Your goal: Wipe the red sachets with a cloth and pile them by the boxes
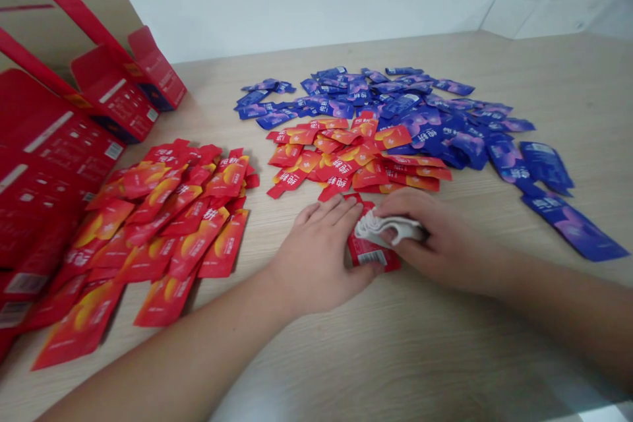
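Note:
Between my hands a red sachet (372, 256) lies flat on the table, its barcode side up. My left hand (321, 250) rests along the sachet's left side, fingers stretched out, with the thumb at its lower edge and the fingertips near its top. A folded white cloth (380, 229) is gripped in my right hand (435, 237) and pressed onto the sachet's face. Just beyond my hands is a pile of red-orange sachets (346, 161). Another heap of red-orange sachets (168, 211) spreads left of my left hand. Part of the sachet is hidden by the cloth and fingers.
Many blue-purple sachets (430, 125) lie heaped behind the middle red pile, a few trailing to the right. Red cardboard boxes (44, 165) with raised flaps stand along the left side. A white wall (316, 0) borders the back of the wooden table (306, 369).

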Tool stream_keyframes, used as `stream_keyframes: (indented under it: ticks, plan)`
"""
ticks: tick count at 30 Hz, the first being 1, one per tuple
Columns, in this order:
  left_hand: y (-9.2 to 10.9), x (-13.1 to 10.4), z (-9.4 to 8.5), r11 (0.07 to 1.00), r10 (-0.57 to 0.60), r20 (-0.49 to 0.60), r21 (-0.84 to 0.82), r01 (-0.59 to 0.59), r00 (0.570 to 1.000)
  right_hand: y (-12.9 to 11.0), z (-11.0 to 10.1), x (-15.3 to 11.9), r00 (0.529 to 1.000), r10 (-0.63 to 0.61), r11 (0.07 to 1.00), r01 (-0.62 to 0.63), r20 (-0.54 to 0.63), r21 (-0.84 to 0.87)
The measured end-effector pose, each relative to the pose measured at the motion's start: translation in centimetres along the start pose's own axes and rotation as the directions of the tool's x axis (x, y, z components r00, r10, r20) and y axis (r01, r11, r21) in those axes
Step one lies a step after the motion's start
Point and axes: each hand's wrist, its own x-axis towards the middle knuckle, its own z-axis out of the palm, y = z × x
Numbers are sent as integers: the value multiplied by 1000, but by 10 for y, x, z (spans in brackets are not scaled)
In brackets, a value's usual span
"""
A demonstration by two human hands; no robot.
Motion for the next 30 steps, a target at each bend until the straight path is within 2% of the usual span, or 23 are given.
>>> stream_keyframes:
  ticks: [1, 3, 5, 7, 12, 20, 23, 26, 28, 30]
  plan:
    - [-1, 0, -1, 1000, 19, 30, -16, -19, 999, -5, -3, 1, 993, -66, 998, 66, 101, 7]
    - [-3, 0, -3, 998, 64, 68, -34, -62, 996, -14, -8, 5, 934, -151, 988, 152, 325, 22]
    - [-3, 0, -4, 995, 97, 81, -36, -95, 992, -20, -9, 8, 877, -146, 985, 171, 458, -13]
    - [-3, 1, -5, 994, 101, 77, -38, -99, 992, -20, -6, 11, 888, -110, 981, 170, 447, -96]
    - [-4, 6, -5, 995, 82, 76, -59, -78, 994, -3, 3, 17, 952, -62, 953, 146, 301, -264]
    - [-2, 3, 3, 996, 87, 84, -29, -85, 993, 14, 8, 19, 985, -8, 910, 79, 174, -407]
    - [0, 3, 6, 998, 54, 52, -37, -53, 997, 13, -3, 16, 978, -32, 949, 94, 207, -300]
    - [0, 3, 4, 996, 68, 62, -57, -64, 996, 2, -16, 9, 955, -89, 986, 125, 283, -111]
    - [-1, 3, 2, 995, 82, 79, -59, -78, 993, -10, -19, 6, 910, -152, 988, 154, 386, 26]
    - [-2, 2, 1, 993, 105, 90, -62, -100, 990, -19, -17, 6, 866, -173, 985, 148, 470, 90]
